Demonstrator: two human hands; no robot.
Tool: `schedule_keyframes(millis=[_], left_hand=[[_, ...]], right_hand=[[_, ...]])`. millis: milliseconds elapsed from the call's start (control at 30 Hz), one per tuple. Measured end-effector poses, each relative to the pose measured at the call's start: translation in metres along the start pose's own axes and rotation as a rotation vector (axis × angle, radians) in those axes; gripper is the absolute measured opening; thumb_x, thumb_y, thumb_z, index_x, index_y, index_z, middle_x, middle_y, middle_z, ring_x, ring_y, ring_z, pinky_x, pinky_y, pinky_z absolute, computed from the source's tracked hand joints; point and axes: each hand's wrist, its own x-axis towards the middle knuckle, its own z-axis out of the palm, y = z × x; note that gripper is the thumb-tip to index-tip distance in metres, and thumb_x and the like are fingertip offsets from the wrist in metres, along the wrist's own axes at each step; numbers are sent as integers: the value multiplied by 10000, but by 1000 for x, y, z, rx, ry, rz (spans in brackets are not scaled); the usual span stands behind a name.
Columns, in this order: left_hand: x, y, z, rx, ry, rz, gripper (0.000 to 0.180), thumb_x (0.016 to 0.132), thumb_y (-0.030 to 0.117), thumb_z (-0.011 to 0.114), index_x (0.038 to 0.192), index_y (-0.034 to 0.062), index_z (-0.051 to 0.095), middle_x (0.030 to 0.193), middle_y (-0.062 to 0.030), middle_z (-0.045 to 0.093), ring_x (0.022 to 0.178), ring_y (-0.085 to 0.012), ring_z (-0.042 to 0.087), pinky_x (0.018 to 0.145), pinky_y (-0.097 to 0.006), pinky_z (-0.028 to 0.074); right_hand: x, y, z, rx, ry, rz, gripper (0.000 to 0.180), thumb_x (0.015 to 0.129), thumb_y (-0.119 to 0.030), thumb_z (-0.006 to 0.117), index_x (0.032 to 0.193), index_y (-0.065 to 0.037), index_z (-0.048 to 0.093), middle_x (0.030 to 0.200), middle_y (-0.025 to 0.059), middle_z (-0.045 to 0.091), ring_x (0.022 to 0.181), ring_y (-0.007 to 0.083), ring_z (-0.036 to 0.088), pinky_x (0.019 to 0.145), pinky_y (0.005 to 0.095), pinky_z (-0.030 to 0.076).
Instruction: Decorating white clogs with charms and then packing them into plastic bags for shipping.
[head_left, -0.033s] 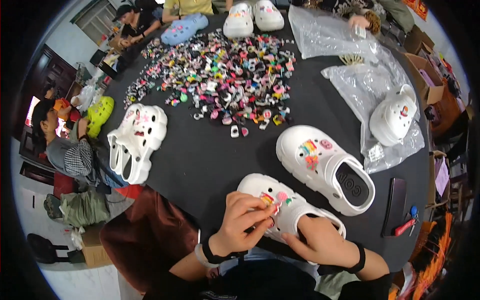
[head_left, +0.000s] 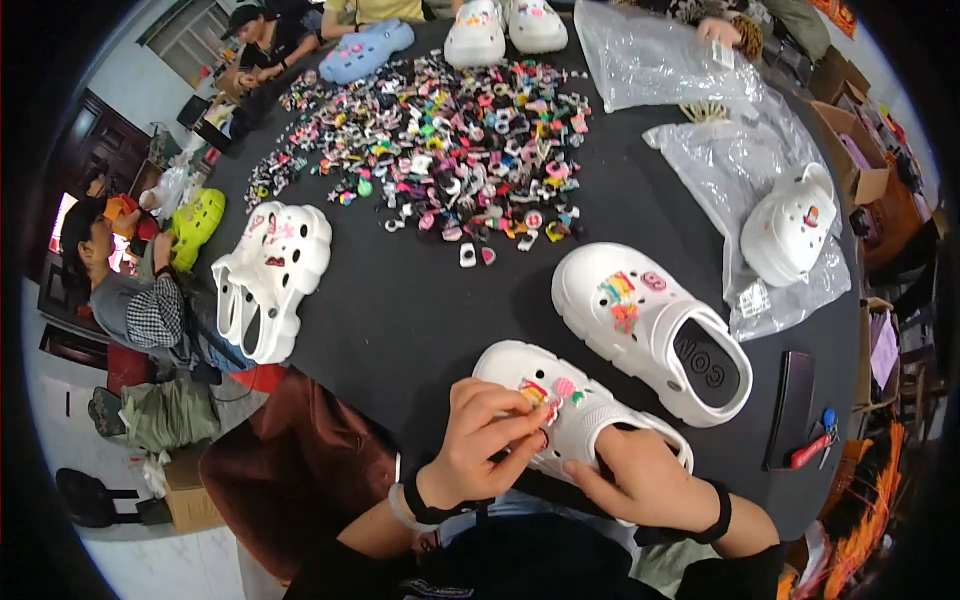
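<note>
Clogs and charms laid out around my hands on the table (head_left: 420, 300).

The clog (head_left: 580, 405) under my left hand (head_left: 485, 435) and right hand (head_left: 640, 475) sits at lower centre. A second clog (head_left: 650, 325) lies just to its upper right. The charm pile (head_left: 450, 135) fills the upper centre, a pair of clogs (head_left: 270, 275) sits at left, and a bagged clog (head_left: 790, 225) on plastic bags (head_left: 700, 150) at right.

Single head-worn fisheye view, looking steeply down, close over black table (head_left: 420, 300), edges curving
</note>
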Motion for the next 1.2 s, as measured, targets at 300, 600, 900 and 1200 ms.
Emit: schedule_keyframes(millis=[300,600,900,1200], left_hand=[[-4,3,0,46,-72,-18,268,787,185,688,991,11,692,974,-97,587,871,-243,523,807,-388,380],[-3,13,2,102,-87,-43,312,802,234,665,1034,27,687,994,-73,576,913,-244,508,866,-414,344],[3,10,1,115,-76,-72,291,874,241,586,1016,13,697,977,-72,589,897,-234,517,866,-386,345],[1,11,-16,-226,81,-263,270,816,89,659,1074,10,668,1055,-126,589,936,-260,573,831,-340,451]], right_hand=[[1,-1,-3,62,-35,-6,283,869,-189,637,747,15,485,602,183,548,513,377,560,486,439,439],[0,4,-1,35,-19,-31,208,858,-182,646,806,-1,558,581,138,547,517,344,560,493,410,423],[1,0,-1,32,-46,-10,253,864,-184,630,788,16,493,602,183,549,522,381,567,497,439,449],[1,-4,-4,50,-102,36,337,863,-202,631,996,82,508,667,199,610,588,377,630,549,423,502]])
